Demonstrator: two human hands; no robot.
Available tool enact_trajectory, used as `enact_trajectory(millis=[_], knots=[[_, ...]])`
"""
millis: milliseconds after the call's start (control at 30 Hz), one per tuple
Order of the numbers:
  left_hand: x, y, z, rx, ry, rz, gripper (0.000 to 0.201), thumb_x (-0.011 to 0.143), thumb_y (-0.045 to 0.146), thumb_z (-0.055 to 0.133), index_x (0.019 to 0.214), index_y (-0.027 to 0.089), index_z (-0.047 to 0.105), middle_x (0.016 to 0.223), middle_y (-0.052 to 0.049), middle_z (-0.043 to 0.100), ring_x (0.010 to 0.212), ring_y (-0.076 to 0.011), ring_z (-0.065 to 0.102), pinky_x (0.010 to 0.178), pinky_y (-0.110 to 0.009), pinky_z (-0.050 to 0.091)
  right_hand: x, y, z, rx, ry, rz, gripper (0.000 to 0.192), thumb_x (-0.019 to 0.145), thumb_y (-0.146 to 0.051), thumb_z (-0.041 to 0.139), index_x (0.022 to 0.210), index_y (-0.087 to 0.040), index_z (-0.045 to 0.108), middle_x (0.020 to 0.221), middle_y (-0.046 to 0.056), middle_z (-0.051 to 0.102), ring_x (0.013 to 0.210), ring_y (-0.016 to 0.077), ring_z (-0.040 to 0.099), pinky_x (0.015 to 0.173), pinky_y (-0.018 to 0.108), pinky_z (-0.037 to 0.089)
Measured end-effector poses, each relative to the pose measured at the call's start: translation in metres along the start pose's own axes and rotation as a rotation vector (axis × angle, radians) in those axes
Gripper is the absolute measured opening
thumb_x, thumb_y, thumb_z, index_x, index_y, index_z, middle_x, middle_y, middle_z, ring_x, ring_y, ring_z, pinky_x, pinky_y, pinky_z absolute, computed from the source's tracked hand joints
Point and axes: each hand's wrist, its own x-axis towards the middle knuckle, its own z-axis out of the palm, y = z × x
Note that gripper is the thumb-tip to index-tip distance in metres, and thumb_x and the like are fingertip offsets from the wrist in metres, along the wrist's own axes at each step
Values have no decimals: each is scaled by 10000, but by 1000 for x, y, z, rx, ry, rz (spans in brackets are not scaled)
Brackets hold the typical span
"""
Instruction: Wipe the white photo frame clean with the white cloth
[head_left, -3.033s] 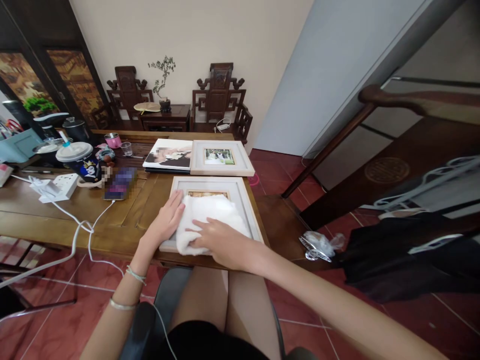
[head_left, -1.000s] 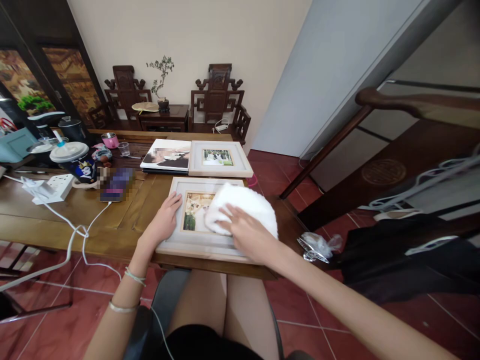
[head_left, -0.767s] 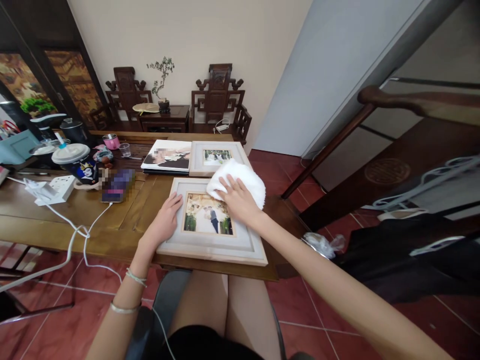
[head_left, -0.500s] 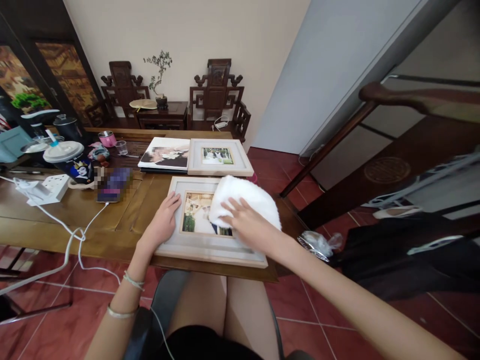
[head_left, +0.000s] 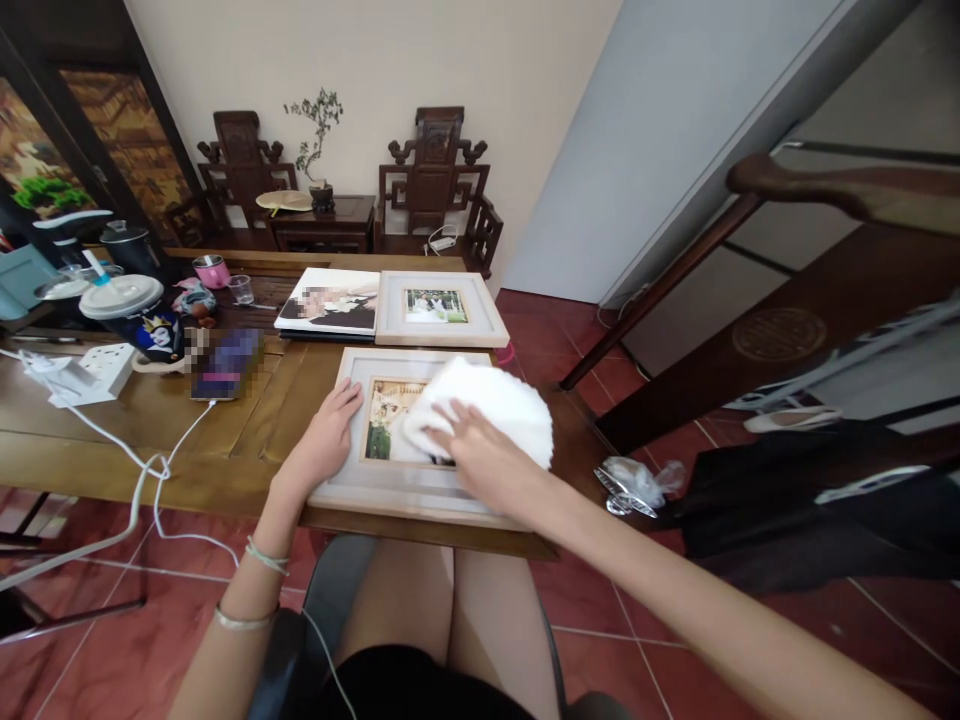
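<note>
A light wood picture frame (head_left: 420, 492) with a photo under its pane lies flat near the table's front edge. My left hand (head_left: 334, 430) holds its left side, the fingers together over the border. On the right half of the pane lies a fluffy white cloth (head_left: 502, 405), bunched up. My right hand (head_left: 476, 445) presses down on this cloth, its fingers bent into the pile. Part of the photo and the frame's right side are hidden under the cloth and my right arm.
Behind lie a second frame (head_left: 442, 335) and a photo album (head_left: 330, 300). Leftward on the table (head_left: 300, 385) are a phone (head_left: 225, 365), a power strip (head_left: 105, 370), a lidded cup (head_left: 124, 297) and a pink mug (head_left: 212, 271). A wooden chair (head_left: 780, 330) stands at right.
My right hand and the white cloth have slid a little to the left across the pane. My left hand stays on the frame's left side. The view has shifted slightly.
</note>
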Motion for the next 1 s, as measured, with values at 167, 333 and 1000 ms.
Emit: enact_trajectory(millis=[167, 333, 1000], knots=[[1, 4, -2, -8, -24, -32, 559, 798, -12, 351, 1326, 29, 531, 1471, -186, 449, 1446, -266, 282, 1201, -474, 246, 53, 40, 17, -159, 182, 125, 628, 783, -15, 528, 1406, -58, 463, 1538, 235, 299, 1426, 409, 215, 1147, 539, 185], [0, 6, 0, 15, -7, -48, 566, 804, -25, 343, 1329, 66, 533, 1467, -168, 461, 1440, -261, 297, 1188, -498, 267, 51, 38, 14, -193, 142, 60, 546, 800, -2, 507, 1336, -93, 560, 1527, 206, 340, 1421, 397, 242, 1138, 560, 202], [-1, -1, 3, 11, 22, 7, 571, 808, -18, 340, 1336, 92, 527, 1459, -162, 470, 1433, -263, 313, 1174, -508, 289, 28, 7, 18, -15, 132, 92, 651, 778, 2, 484, 1420, -103, 464, 1542, 215, 300, 1431, 414, 192, 1124, 589, 214]])
